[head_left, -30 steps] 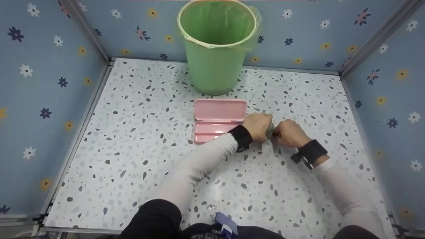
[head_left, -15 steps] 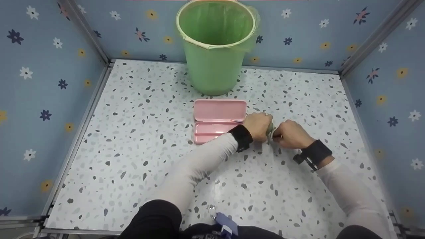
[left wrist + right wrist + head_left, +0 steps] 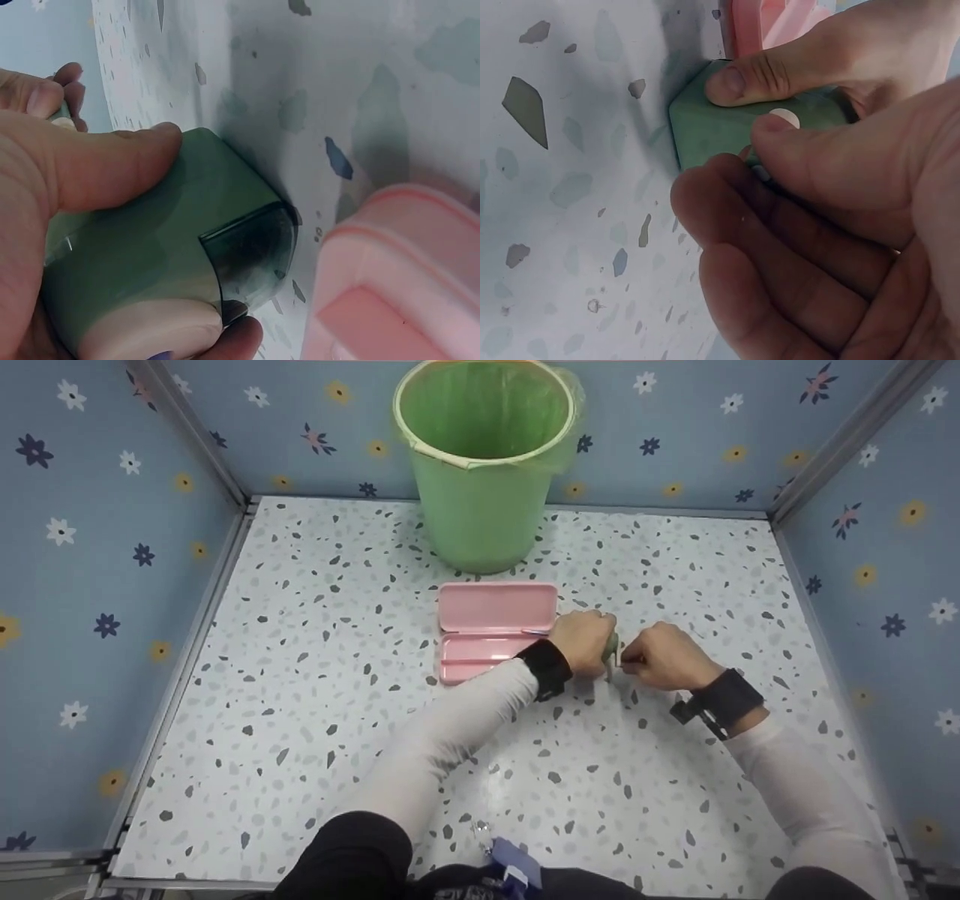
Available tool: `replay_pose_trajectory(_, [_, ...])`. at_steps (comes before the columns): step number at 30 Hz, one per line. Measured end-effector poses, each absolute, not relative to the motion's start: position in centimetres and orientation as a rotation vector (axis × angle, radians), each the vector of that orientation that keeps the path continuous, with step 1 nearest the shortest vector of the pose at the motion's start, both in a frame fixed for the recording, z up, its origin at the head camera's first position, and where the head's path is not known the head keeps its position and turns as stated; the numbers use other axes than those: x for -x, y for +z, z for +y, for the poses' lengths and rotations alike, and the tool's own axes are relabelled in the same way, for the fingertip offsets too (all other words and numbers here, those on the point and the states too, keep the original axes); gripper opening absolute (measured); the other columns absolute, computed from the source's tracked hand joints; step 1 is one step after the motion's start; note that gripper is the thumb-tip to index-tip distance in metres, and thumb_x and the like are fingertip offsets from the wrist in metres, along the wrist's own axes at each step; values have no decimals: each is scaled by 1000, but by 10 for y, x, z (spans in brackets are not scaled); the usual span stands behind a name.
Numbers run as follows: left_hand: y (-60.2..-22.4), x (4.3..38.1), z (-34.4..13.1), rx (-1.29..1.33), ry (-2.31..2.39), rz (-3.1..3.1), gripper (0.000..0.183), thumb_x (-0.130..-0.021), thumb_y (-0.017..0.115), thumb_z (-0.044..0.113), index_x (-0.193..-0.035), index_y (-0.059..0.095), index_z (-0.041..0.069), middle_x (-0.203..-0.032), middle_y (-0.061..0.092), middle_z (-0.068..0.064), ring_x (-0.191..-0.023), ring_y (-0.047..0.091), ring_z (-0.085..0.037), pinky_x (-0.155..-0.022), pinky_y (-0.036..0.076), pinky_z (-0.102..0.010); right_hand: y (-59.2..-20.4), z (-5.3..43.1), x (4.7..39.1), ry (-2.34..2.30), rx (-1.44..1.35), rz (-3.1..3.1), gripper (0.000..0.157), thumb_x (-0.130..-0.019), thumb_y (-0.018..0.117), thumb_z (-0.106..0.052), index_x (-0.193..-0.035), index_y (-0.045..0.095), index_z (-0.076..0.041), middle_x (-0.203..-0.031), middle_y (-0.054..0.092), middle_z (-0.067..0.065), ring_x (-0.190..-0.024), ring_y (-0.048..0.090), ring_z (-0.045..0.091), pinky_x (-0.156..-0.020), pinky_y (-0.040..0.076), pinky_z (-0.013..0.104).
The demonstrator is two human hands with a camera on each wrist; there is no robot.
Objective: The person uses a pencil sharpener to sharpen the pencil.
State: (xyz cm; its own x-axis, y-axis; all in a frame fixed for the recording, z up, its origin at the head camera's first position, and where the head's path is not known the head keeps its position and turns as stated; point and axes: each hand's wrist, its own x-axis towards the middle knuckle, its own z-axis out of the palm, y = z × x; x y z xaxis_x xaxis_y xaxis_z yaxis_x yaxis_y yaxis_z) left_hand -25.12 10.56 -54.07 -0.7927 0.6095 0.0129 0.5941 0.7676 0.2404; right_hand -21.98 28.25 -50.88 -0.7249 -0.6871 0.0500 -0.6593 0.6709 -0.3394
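Note:
My left hand [image 3: 583,643] grips a green pencil sharpener [image 3: 142,251] on the table, thumb on top and fingers underneath. A dark see-through shavings bin [image 3: 255,251] and a round cream front face show in the left wrist view. A thin pencil [image 3: 534,631] sticks out on the left side of that hand, over the pink pencil case; its other end is hidden. At the sharpener's right end, my right hand [image 3: 666,656] pinches the small crank handle [image 3: 61,116] between thumb and fingers, which mostly cover it in the right wrist view.
The pink pencil case [image 3: 499,606] lies with its lid raised, directly left of my left hand. Behind it a green bin [image 3: 484,510] with a plastic liner stands against the flowered back wall [image 3: 690,427]. Walls also close off both sides of the speckled table [image 3: 315,660].
My right hand has shifted slightly right and its wrist has turned a little, with the crank at a different angle. The coloured pencil end looks different; my left hand holds the sharpener in place.

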Motion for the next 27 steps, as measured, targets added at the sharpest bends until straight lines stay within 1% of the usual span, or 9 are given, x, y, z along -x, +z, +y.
replay_pose_trajectory(3, [-541,251,106,-989,345,2878,43,-53,71,32,-86,47,21,-78,48,3,-68,49,-18,-56,42,-35,-505,284,220,-533,1144,2813,20,-68,71,-10,-64,67,-29,-55,55,-18,-43,46,4,-41,38,26])
replay_pose_trajectory(8, [-539,252,106,-989,349,2862,43,-53,72,32,-87,48,22,-79,48,4,-70,49,-17,-57,42,-34,-500,286,221,-567,1156,2847,14,-70,71,-11,-71,71,-26,-58,57,-16,-43,45,2,-41,38,26])
replay_pose_trajectory(14, [-538,252,105,-1031,324,2874,48,-54,72,33,-94,48,20,-81,49,2,-72,51,-19,-57,44,-36,-495,287,223,-596,1151,2856,15,-71,71,-10,-72,71,-25,-60,59,-15,-42,46,1,-39,38,25])
replay_pose_trajectory(18, [-537,252,105,-1046,306,2888,50,-55,71,33,-97,48,20,-82,49,1,-72,51,-20,-56,44,-37,-493,287,225,-595,1151,2884,14,-71,72,-10,-73,72,-23,-63,60,-14,-45,48,1,-41,40,25])
replay_pose_trajectory(22, [-536,251,105,-1038,321,2884,45,-59,70,33,-97,47,20,-81,48,2,-72,51,-19,-56,43,-36,-490,288,228,-594,1158,2929,11,-70,73,-12,-75,73,-21,-66,62,-13,-50,51,1,-46,42,25])
replay_pose_trajectory(27, [-537,250,106,-1024,319,2871,48,-58,72,32,-97,47,21,-81,47,3,-71,49,-18,-56,42,-35,-488,290,234,-608,1166,2960,8,-70,74,-12,-76,74,-17,-67,63,-10,-54,53,2,-49,44,26])
